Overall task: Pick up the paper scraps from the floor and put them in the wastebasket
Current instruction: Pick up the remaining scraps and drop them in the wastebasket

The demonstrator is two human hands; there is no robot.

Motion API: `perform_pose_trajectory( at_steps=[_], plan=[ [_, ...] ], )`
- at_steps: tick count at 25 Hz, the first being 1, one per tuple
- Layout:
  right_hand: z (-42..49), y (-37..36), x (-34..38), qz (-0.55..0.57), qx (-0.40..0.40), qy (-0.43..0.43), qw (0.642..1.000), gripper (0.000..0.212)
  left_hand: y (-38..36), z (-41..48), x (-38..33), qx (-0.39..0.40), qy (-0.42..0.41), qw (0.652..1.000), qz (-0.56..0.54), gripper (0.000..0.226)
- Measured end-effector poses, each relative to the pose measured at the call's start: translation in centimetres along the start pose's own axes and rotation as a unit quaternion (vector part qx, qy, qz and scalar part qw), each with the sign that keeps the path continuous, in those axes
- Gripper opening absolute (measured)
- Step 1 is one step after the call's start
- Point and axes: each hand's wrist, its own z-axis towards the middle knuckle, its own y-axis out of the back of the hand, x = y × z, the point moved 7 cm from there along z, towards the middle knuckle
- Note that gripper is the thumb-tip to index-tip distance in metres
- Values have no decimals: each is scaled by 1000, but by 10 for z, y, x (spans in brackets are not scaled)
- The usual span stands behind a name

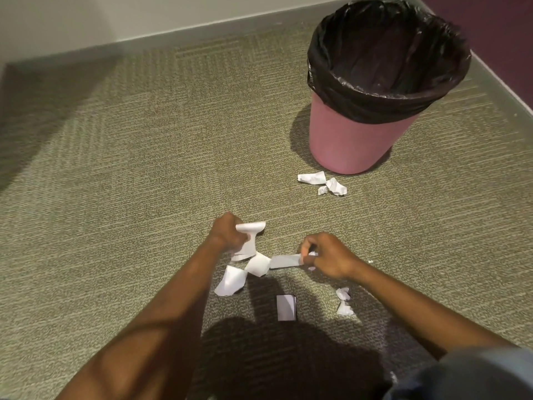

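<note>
Scraps were still all over the carpet (129, 168) at this point, so the person was mid-gather. Their left hand (227, 233) was clenched around a curled white scrap (250, 230), and their right hand (328, 255) was pinching the end of a flat strip (284, 261) that looked to be lying on the floor, though it was hard to tell if it had lifted yet.

Best way to do this bit, probably: keep bunching pieces into one fist and sweep up the neighbours, the two loose bits (245, 272) just beside the left hand, the folded square (286, 307) nearer the body, and the small crumpled ones (343, 301) to the right, then make one trip.

More crumpled bits (321, 182) sat right at the foot of the pink wastebasket (346, 140), which had a black liner (386, 62) and stood up ahead to the right, well apart from the hands.

Floor was olive ribbed carpet tile, grippy stuff, so thin paper needed a fingernail under the edge. Wastebasket was tucked near a corner with a grey baseboard (173, 36).
</note>
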Motion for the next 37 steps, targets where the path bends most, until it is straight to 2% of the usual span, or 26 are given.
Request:
perform_pose_trajectory(
  at_steps=[2, 4, 9, 12, 15, 18, 20, 22, 24, 26, 27, 28, 31, 34, 36, 37],
  plan=[
    [-1, 15, -9, 65, -15, -24, 997, 8, 7, -1, -16, 41, -18, 996, -79, 10],
    [-4, 24, -17, 117, -26, -42, 992, 9, 13, -3, -27, 58, -24, 989, -134, 11],
    [-8, 52, -20, 193, -65, -66, 977, 7, 17, -14, -50, 102, -13, 964, -247, 36],
    [-19, 90, 5, 240, -100, -27, 965, 6, 48, -22, -88, 115, -35, 910, -396, 49],
    [-38, 149, 49, 302, -174, 56, 936, 8, 106, -36, -159, 112, -141, 846, -502, 52],
    [-61, 224, 95, 332, -277, 133, 892, 13, 151, -47, -247, 74, -226, 830, -505, 29],
    [-72, 269, 122, 301, -350, 168, 871, 12, 164, -48, -302, 62, -246, 829, -499, 34],
    [-76, 307, 140, 237, -420, 165, 860, 14, 165, -38, -342, 31, -236, 863, -445, 44],
    [-65, 333, 146, 166, -466, 137, 858, 22, 158, -21, -363, -4, -205, 922, -329, 47],
    [-46, 348, 139, 95, -487, 79, 865, 25, 141, -10, -370, 8, -169, 960, -222, 38],
    [-34, 353, 132, 62, -481, 42, 873, 23, 132, -7, -372, 20, -169, 962, -213, 27],
    [-23, 354, 124, 33, -463, 9, 886, 19, 127, -4, -374, 25, -177, 956, -233, 16],
    [-6, 354, 108, -25, -413, -33, 910, 11, 130, -10, -372, -28, -228, 916, -330, 27],
    [-8, 355, 101, -9, -418, -14, 908, 11, 146, -16, -360, -89, -274, 866, -408, 27],
    [-11, 352, 102, 24, -426, 18, 904, 8, 154, -16, -331, -147, -269, 833, -460, 18],
    [-16, 349, 107, 26, -441, 41, 896, 4, 154, -14, -310, -185, -254, 828, -463, 15]
  ],
)
